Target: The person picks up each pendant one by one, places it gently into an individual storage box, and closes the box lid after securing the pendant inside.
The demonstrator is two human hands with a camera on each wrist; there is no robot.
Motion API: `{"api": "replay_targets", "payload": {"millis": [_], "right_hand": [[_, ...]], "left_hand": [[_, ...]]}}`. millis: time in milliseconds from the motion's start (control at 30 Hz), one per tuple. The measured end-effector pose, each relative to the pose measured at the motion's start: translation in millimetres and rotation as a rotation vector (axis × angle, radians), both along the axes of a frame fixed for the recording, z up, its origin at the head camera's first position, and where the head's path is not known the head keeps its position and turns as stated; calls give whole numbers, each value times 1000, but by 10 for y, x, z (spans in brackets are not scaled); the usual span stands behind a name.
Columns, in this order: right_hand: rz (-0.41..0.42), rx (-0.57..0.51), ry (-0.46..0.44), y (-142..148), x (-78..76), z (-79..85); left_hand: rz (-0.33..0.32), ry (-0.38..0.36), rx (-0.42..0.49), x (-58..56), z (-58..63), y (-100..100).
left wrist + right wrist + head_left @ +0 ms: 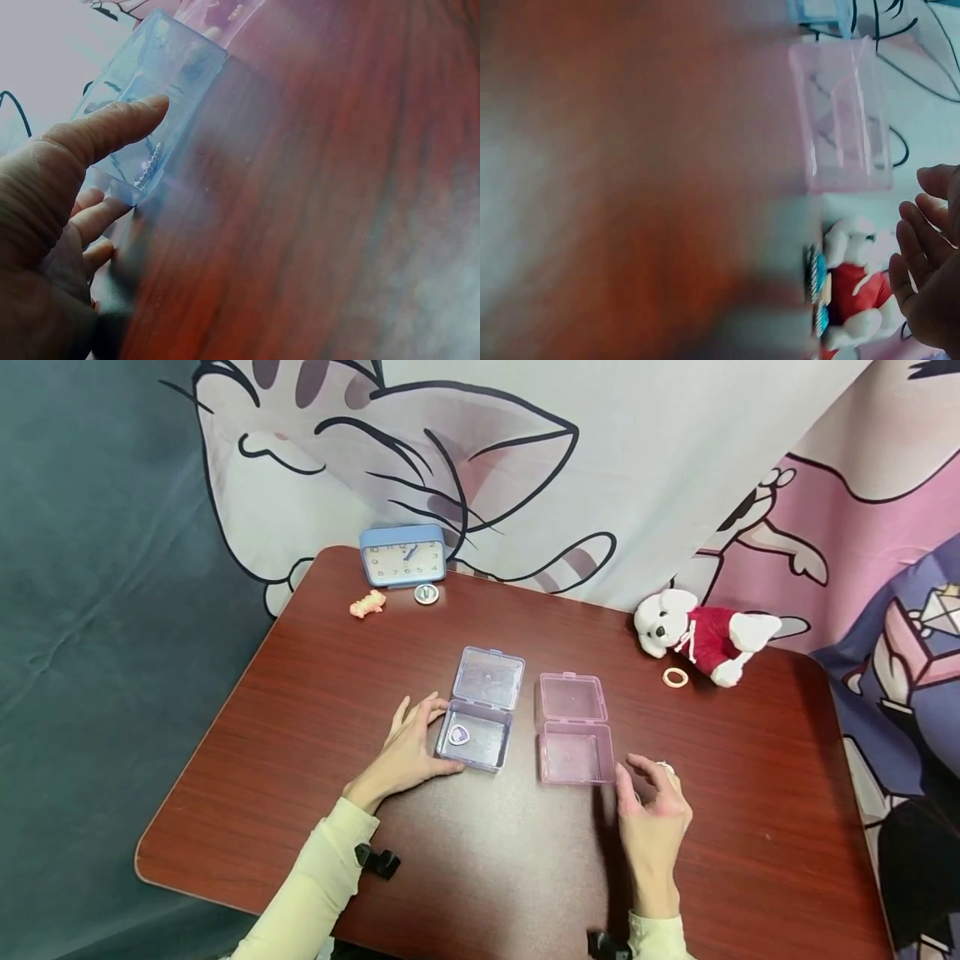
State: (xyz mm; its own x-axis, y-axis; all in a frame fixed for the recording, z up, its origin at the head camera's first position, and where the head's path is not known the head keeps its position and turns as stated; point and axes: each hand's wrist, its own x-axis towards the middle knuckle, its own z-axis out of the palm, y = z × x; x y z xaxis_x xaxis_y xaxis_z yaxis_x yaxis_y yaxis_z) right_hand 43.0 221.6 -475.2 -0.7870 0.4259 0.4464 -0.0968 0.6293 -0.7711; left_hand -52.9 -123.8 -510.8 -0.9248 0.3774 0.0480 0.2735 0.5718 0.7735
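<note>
A: Pale sleeves (307, 881) sit nearest, reaching in over the table (480, 877). Where's the purple box (486, 747)?

B: On the table, just left of the pink box (576, 756), with its lid (489, 678) laid back open. The left hand (408, 747) grips it at its left end — thumb (120, 129) along the near wall, fingers (103, 217) reaching round the other side.

A: What's inside?

B: A small purple charm (459, 735) with a pale rim, toward the left wall.

A: And the right hand (654, 810)?

B: Just beside the pink box's near right corner. Its fingers (913, 251) are loosely bent, with a gap left between thumb and forefinger. The pink box stands open too, its lid (573, 698) folded away.

A: Farther out?

B: On the right, a white toy dog (708, 635) in a red top, lying down, with a pale ring (675, 677) near it. Far left there's a blue clock (405, 560) — a round silver piece (426, 594) and a small pinkish piece (367, 604) in front. Behind the table hangs a cat-print curtain (525, 493).
</note>
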Motion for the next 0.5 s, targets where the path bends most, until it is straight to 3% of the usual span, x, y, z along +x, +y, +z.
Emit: {"api": "replay_targets", "payload": {"millis": [233,500], "right_hand": [[-101,52,-97,194,188,-89],[-86,159,-188,272,297,-201]], "left_hand": [[1,2,-9,-4,-6,-6],[-8,19,-1,2,8,-4]]}}
